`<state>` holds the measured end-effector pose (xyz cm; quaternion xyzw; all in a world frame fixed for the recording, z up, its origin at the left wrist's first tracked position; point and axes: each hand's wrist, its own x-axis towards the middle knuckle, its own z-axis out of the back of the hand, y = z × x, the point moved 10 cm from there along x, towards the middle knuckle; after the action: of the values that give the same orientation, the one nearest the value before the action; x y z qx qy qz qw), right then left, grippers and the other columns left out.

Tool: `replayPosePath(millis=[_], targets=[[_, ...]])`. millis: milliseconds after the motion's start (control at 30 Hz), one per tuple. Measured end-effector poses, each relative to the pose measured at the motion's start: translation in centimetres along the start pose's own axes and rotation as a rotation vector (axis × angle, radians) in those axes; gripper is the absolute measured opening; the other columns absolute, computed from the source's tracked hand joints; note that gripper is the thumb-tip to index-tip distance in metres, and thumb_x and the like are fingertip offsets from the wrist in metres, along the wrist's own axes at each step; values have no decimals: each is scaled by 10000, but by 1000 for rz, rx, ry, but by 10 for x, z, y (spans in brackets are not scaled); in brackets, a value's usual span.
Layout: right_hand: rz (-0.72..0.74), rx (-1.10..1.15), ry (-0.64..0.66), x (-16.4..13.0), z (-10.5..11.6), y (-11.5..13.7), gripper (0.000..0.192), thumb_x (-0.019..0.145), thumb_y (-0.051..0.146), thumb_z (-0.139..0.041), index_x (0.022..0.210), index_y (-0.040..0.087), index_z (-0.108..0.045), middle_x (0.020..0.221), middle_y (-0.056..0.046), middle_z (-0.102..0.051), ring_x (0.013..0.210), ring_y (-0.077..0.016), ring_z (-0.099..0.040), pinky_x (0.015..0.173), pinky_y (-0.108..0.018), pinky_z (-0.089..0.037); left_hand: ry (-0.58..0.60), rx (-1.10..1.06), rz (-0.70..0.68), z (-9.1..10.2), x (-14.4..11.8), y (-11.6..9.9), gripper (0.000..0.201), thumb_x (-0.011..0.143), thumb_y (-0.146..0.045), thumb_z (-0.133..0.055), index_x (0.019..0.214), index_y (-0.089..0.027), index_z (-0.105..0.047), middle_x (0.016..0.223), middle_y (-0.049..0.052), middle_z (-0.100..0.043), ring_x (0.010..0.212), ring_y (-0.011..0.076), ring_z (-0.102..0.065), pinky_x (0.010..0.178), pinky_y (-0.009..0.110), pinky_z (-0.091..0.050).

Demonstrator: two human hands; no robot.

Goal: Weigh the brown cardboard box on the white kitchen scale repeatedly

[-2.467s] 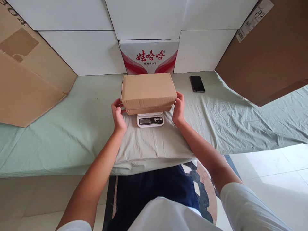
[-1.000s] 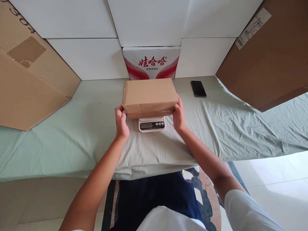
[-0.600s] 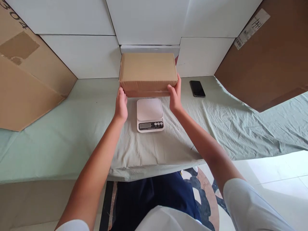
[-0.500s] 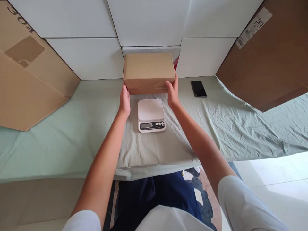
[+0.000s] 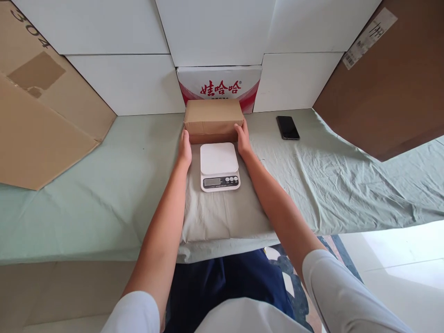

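Observation:
Between my two hands is a closed brown cardboard box point(image 5: 213, 115), just behind a white kitchen scale point(image 5: 219, 158). My left hand point(image 5: 185, 145) is pressed against the box's left side. On the opposite side, my right hand point(image 5: 243, 138) grips the right end, its thumb on the front face and its fingers partly hidden behind the corner. The scale has a bare white platform, with a small display and round buttons at its front. Whether the underside of the box touches the cloth is hard to see.
Pale green cloth point(image 5: 104, 199) covers the table. A black phone point(image 5: 287, 127) lies right of the box. White panels and a red-and-white carton point(image 5: 220, 85) with Chinese lettering stand behind. Large cardboard pieces flank both sides, left point(image 5: 45, 120) and right point(image 5: 385, 92).
Both hands have brought the box lower, down toward the cloth behind the scale. The red lettering on the carton behind it has come into sight.

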<state>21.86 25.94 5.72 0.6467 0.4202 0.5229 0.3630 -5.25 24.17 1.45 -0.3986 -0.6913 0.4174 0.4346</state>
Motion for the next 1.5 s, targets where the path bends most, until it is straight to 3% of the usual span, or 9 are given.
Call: replayPosePath(millis=[200,367,533,867,1167,1500], targets=[[-6,-37,-49,1,9,-4,570,811,584,-556,1288,273,-568,1474,-33,-617,1443,-231,-506,1325,-509,-322,33,-54,48,-7,-8,-5,771,792,-834,-591,1265,-235,-696,1578,129,-566,1552,291,-437,1290,432,-351],[-22,-52,-54,-2,10,-3,476,843,527,-536,1243,272,-584,1411,-51,-645,1399,-264,-531,1301,-532,-350,50,20,75,-11,-16,-13,751,864,-798,-521,1330,-230,-674,1576,95,-576,1562,264,-423,1283,365,-356],[-27,-66,-56,-1,12,-5,448,857,543,-523,1204,270,-601,1397,-52,-649,1379,-273,-536,1291,-530,-365,6,58,77,-4,-15,-11,736,893,-767,-512,1374,-227,-650,1560,101,-594,1518,269,-487,1238,367,-420],[-35,-45,-74,3,14,-15,482,835,585,-547,1196,269,-595,1400,-53,-650,1385,-283,-541,1294,-541,-368,-52,105,40,9,-8,-8,622,903,-680,-550,1274,-202,-693,1392,142,-706,1368,288,-624,1071,392,-561],[-37,-64,-15,2,6,-13,674,815,676,-547,1355,274,-522,1458,-60,-616,1441,-271,-500,1317,-507,-332,-48,131,17,9,-8,-10,584,887,-686,-567,1240,-238,-694,1348,116,-718,1346,279,-632,1037,375,-573],[-67,-11,0,0,3,-10,620,815,596,-578,1352,292,-515,1492,-38,-600,1470,-283,-480,1333,-530,-301,-22,156,22,6,-10,-14,490,892,-598,-603,1213,-237,-683,1374,106,-701,1367,297,-610,1121,429,-526]])
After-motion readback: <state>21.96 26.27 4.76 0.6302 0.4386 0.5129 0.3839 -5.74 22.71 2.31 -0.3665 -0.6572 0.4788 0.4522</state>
